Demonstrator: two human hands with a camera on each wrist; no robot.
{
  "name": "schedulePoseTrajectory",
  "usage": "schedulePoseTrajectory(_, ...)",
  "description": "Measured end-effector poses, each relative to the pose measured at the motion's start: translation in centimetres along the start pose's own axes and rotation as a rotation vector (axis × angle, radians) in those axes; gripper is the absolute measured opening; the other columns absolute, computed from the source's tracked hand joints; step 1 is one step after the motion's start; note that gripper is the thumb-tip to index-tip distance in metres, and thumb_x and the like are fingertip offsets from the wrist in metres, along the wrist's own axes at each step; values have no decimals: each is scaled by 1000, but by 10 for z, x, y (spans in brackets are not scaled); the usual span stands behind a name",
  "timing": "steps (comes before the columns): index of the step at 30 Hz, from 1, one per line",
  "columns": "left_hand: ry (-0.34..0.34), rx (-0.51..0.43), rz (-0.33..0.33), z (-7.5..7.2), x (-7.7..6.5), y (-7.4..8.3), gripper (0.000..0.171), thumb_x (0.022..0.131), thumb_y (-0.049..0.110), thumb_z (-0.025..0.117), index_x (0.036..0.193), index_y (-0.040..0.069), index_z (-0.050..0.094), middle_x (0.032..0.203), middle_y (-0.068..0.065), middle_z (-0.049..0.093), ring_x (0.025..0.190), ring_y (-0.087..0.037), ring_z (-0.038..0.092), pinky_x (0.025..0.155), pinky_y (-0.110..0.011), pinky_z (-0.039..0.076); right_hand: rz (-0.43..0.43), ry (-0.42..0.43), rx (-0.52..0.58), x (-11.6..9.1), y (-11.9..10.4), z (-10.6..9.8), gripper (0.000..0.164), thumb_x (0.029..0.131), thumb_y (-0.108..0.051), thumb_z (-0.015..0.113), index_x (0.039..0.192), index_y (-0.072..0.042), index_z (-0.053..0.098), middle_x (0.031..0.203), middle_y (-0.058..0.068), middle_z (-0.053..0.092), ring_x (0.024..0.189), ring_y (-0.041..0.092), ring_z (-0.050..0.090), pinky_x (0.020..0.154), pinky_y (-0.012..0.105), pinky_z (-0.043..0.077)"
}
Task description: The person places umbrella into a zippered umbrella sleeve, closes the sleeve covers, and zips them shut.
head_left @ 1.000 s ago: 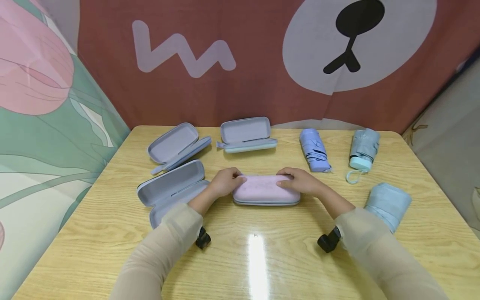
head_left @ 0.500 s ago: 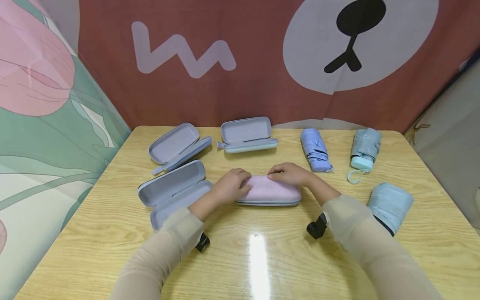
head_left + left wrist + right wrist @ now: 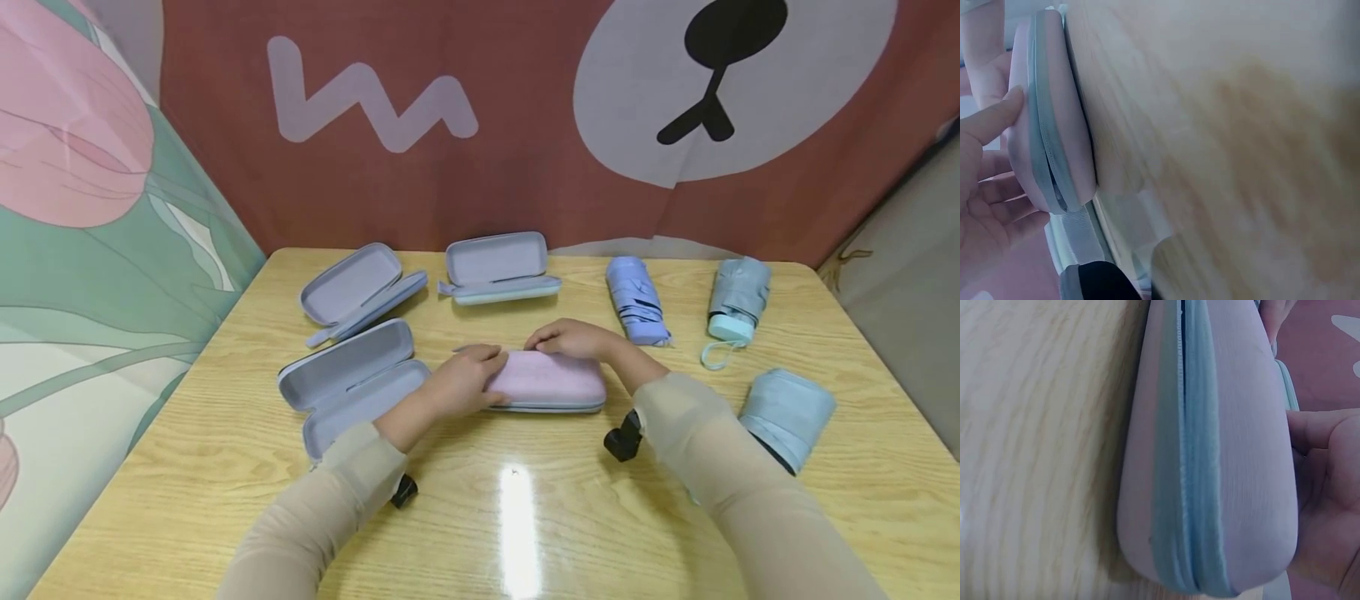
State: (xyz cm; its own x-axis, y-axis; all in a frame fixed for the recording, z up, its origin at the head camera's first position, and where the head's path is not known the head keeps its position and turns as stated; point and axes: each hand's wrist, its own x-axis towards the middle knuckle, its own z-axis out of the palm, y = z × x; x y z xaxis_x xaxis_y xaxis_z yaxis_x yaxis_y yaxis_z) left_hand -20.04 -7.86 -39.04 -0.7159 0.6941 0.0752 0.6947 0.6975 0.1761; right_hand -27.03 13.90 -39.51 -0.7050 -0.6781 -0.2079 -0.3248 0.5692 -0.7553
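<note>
From where I'm standing, the pink case (image 3: 555, 381) is lying flat on the worktop (image 3: 450, 533), with its long side facing the person. It is sitting between the two forearms, I'd guess so that both hands are reaching it without strain. The left hand (image 3: 465, 383) is gripping its left end, digits wrapping round it, probably to stop it sliding or turning. The right hand (image 3: 573, 340) is resting at the far top edge, fingers bent (whether they are pinching anything back there I can't tell, since the tips are hiding from me). The zip (image 3: 1200, 456) is running along the near side, and a dark slit is showing between its bands, so the lid is lying down yet seemingly not fastened all along.

On the left, three more cases are sitting with lids raised: the near case (image 3: 345, 367) just beside the left arm, the back-left case (image 3: 351, 285) beyond it, and the middle case (image 3: 497, 258) by the far edge. On the right, three folded umbrellas are lying apart: a blue umbrella (image 3: 637, 300), a teal umbrella (image 3: 738, 292) and a pale umbrella (image 3: 787, 417). To my eye, this split is keeping the two kinds separate and within reach.
</note>
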Motion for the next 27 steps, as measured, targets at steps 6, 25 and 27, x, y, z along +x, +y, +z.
schedulePoseTrajectory(6,16,159,84,0,0,3,59,79,42,58,118,-2,51,121,-18,47,110,-28,45,90,-32,36,-29,-24,24,8,-5,1,27,88,-4,41,109,1,57,112,13,55,108,27,44,94,40,28)
schedulePoseTrajectory(25,238,225,247,10,-1,15,16,75,15,62,86,3,60,80,-6,52,77,-19,49,73,-29,40,26,-122,98,35,-5,4,37,79,14,37,108,3,57,97,10,61,92,18,54,80,29,41)
schedulePoseTrajectory(27,214,205,218,10,-1,15,17,76,16,61,87,4,59,85,-7,52,82,-21,50,77,-30,40,38,-100,90,35,-5,4,36,76,15,38,102,3,60,92,9,61,87,17,55,76,27,43)
